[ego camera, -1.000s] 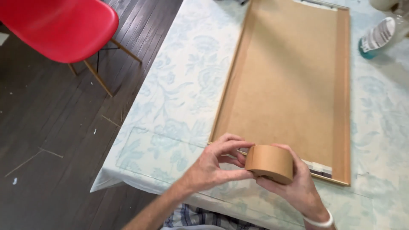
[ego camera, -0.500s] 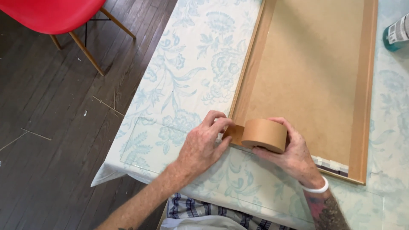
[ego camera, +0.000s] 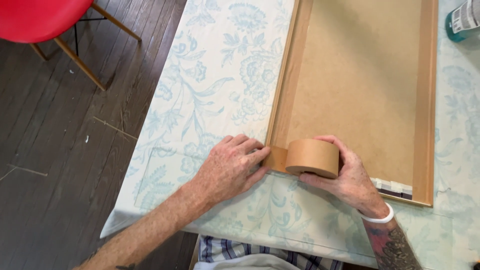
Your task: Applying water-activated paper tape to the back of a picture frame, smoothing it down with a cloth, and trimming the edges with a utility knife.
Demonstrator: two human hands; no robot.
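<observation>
Tape roll handling: the roll of brown paper tape (ego camera: 312, 157) looks light and rigid as a ring; its free strip is thin and likely to crease or tear if pulled askew. Best gripped around the outer rim, as here.
Frame handling: the wooden frame (ego camera: 429, 100) with hardboard backing appears stiff, flat and fairly light; it likely slides easily on the cloth.
Right hand: the right hand (ego camera: 350, 180) is wrapped around the roll, fingers over its top, thumb below.
Left hand: the left hand (ego camera: 231, 167) lies flat, fingertips pressing the strip's free end onto the frame's near-left corner.
Location: the roll stands on edge on the frame's near rail, close to the counter (ego camera: 215, 90) edge.
Appearance: the roll is plain kraft brown, wide, matte, closely matching the frame.
Surroundings: pale floral cloth; red chair (ego camera: 40, 20) well apart on the dark floor.
</observation>
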